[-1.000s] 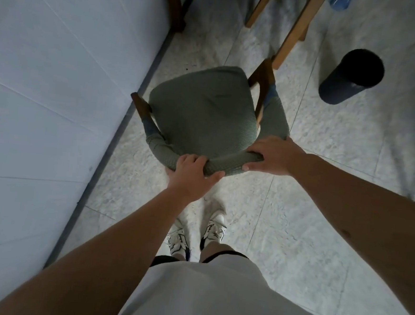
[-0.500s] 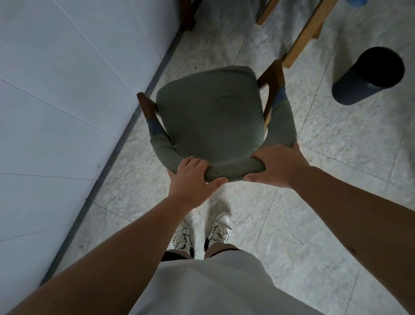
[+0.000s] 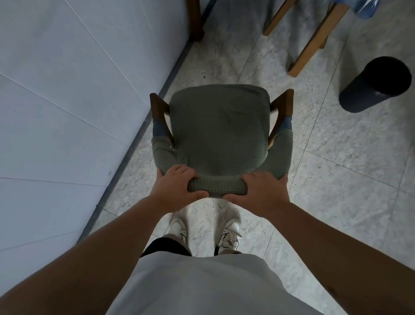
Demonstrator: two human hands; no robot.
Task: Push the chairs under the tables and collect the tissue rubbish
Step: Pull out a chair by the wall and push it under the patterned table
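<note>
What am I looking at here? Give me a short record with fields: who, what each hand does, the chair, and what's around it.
viewpoint: head camera looking down at a person's arms and shoes
left hand: grips the top of the chair's backrest
right hand: grips the same backrest, beside the left hand
chair: green fabric cover, dark wooden arms, standing on the floor
wall: pale panels, close on the chair's left
bin: dark cylinder, on the floor to the right, apart from the chair
table legs: light wood, ahead of the chair
tissue rubbish: none visible

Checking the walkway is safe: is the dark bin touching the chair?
No, the dark bin stands apart from the chair, with bare floor between them.
</note>
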